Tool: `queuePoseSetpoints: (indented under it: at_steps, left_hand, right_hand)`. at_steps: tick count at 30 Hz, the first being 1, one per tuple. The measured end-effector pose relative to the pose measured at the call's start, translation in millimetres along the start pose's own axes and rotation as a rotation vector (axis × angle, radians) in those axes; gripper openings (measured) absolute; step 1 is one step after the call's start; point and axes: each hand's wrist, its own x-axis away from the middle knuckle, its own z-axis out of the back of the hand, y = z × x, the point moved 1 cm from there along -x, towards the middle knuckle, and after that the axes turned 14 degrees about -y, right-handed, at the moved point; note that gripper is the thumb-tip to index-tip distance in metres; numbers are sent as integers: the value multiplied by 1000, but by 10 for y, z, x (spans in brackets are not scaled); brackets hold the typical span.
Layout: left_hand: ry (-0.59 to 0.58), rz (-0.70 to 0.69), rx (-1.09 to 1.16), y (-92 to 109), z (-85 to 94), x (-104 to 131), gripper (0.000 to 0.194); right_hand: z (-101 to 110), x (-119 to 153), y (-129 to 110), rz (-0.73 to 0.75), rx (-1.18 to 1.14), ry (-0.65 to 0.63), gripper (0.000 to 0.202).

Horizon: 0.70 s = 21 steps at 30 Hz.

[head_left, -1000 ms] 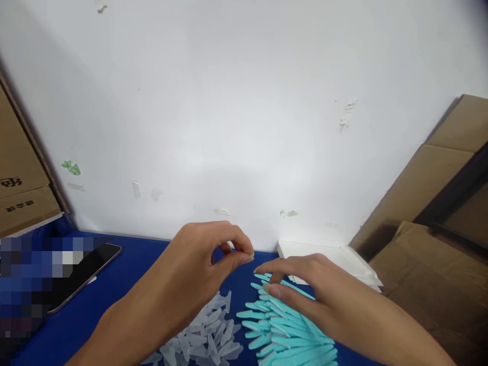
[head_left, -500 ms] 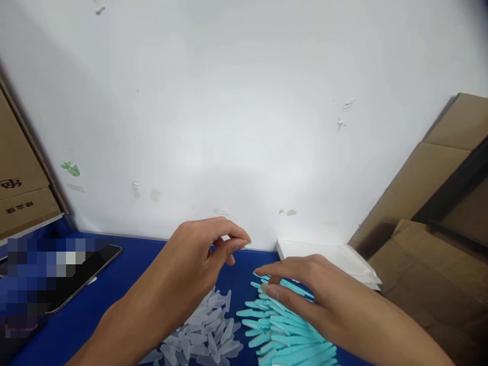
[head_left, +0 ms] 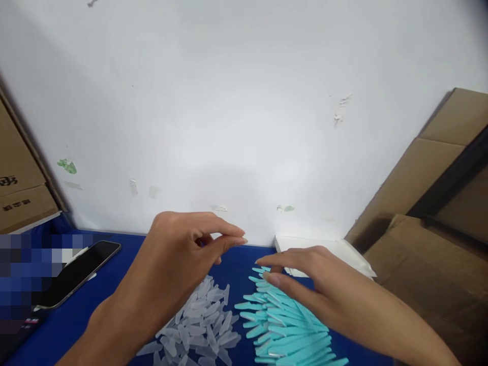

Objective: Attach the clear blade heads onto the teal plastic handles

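My left hand (head_left: 179,249) is raised over the blue table, with thumb and forefinger pressed together in a pinch. Whatever might be between these fingertips is too small to make out. Below it lies a heap of small translucent plastic sleeves (head_left: 198,325), partly hidden by my wrist. On the right, my right hand (head_left: 305,277) hovers at the far end of a pile of slim turquoise handles (head_left: 290,325), which look like eyebrow razors. Its thumb and forefinger are apart, and I see nothing held between them. The forearm covers part of the pile.
A phone (head_left: 82,272) lies on the blue tablecloth (head_left: 129,254) at the left. White flat sheets or trays (head_left: 339,254) rest behind my right hand. Cardboard boxes (head_left: 427,274) stand at the right, another carton (head_left: 23,168) at the left. A white wall (head_left: 244,127) closes the back.
My left hand has shifted slightly left, its pinching fingers now stretched straighter. My right hand stays over the far end of the turquoise pile, and the view has tilted slightly.
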Motion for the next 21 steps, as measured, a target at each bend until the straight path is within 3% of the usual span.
queuePoseSetpoints:
  at_steps: [2, 4, 6, 12, 16, 21]
  left_hand:
    - [51, -11, -48, 39, 1, 31, 16]
    - [169, -40, -140, 87, -1, 57, 48]
    - [271, -70, -240, 127, -18, 71, 66]
    - [136, -140, -285, 174, -142, 97, 58]
    - [134, -158, -183, 188, -129, 178, 56]
    - [43, -13, -189, -107, -80, 266, 52]
  right_hand:
    - [12, 21, 8, -2, 9, 12, 36]
    - [19, 44, 17, -1, 15, 24, 36]
    - [21, 63, 27, -1, 18, 32, 36]
    - [37, 82, 29, 26, -16, 53, 35]
    - [101, 185, 1, 45, -13, 91, 36]
    - [154, 389, 92, -30, 23, 182, 37]
